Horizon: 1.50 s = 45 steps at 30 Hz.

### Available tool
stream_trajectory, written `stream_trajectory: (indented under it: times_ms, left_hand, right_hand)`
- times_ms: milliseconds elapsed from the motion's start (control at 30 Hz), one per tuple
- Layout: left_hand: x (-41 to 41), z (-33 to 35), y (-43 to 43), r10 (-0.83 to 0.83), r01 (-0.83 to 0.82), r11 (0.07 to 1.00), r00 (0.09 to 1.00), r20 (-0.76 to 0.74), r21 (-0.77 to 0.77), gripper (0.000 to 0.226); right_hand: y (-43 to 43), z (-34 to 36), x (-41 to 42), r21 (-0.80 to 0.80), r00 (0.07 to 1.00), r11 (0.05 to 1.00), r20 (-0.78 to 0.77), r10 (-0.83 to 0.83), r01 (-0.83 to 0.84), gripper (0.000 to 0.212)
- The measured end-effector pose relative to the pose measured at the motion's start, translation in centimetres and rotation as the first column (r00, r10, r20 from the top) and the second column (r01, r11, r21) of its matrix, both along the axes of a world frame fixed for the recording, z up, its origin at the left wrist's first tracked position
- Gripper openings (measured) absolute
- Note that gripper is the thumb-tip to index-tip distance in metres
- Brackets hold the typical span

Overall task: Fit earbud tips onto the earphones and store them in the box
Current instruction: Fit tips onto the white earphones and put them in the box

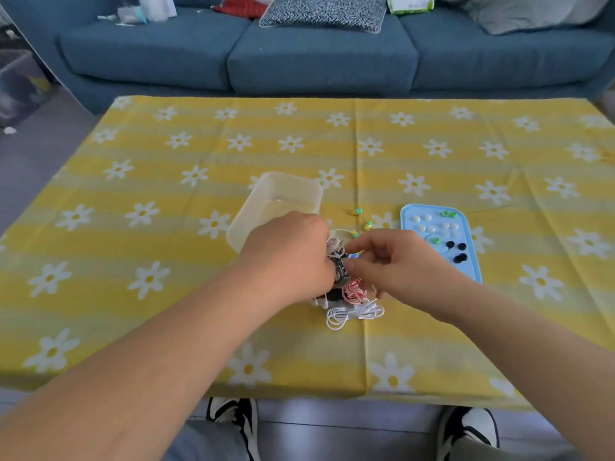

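1. Rubbery earphones, a tangle of coiled cords, sit right between the fingertips. The left hand grips the bundle and the right hand pinches it.
2. Cloudy rounded plastic box is just beyond the left knuckles.

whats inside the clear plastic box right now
The visible part of the clear plastic box looks empty: only its bare bottom shows. The left hand, gripping coiled earphones, covers its near corner, so anything there cannot be seen.
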<state>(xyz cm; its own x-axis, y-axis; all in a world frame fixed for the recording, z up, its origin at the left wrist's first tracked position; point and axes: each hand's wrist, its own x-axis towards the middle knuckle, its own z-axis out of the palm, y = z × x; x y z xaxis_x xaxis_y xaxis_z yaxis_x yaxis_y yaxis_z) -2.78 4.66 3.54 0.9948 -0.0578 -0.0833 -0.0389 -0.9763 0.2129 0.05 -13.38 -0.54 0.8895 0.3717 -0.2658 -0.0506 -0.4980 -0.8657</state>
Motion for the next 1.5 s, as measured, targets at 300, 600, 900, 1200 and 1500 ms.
stream_trajectory:
  times_ms: [300, 600, 900, 1200, 1500]
  left_hand:
    - [1.0, 3.7, -1.5, 0.172, -0.146, 0.783, 0.985, -0.016, -0.604, 0.022]
    - [1.9, 5.1, -4.1, 0.111, -0.303, 0.275, 0.953, -0.283, -0.913, 0.026]
    - [2.2, 3.7, -7.4, -0.159, -0.38, 0.169, 0.9, -0.405, -0.91, 0.049]
    - [2.4, 1.5, -10.2, -0.05, -0.335, 0.355, 0.925, -0.376, -0.873, 0.017]
    - [2.2, 0.8, -10.7, -0.083, -0.195, 0.576, 0.952, -0.295, -0.794, 0.018]
  right_hand:
    - [-0.9, 1.3, -0.9, 0.215, 0.989, 0.974, -0.112, 0.095, -0.069, 0.052]
    - [-3.2, 2.8, -0.4, 0.652, 0.915, 0.689, -0.401, -0.042, 0.317, 0.025]
    - [-7.7, 4.1, -0.3, 0.786, 0.868, 0.508, -0.477, 0.137, 0.352, 0.058]
    - [-9.6, 3.2, -0.6, 0.651, 0.885, 0.642, -0.455, -0.097, 0.405, 0.024]
    - [-10.7, 3.1, -0.2, 0.618, 0.782, 0.548, -0.613, -0.114, 0.564, 0.043]
